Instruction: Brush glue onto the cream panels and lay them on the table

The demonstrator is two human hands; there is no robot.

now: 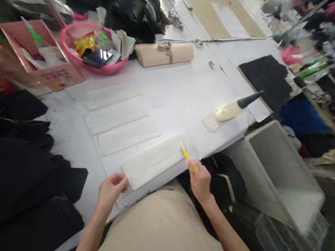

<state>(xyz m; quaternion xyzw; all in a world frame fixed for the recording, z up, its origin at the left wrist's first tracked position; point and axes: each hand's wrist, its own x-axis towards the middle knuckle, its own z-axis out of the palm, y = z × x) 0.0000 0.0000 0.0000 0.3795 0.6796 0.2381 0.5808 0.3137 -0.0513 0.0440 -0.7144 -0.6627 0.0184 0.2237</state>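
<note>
At the table's [182,99] near edge | left hand [112,189] pinches the white strip's [155,161] left end | right hand [200,180] grips a yellow brush [186,155] touching its right end | three strips [117,117] lie beyond.

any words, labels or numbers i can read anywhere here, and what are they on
Pink box: a few lines of print on its front face, too blurred to read.
Yellow packet in the pink basin: printed wrapper, no legible text.
Yellow pen in the right hand: no marking can be made out.
Nothing else shows lettering.
</note>
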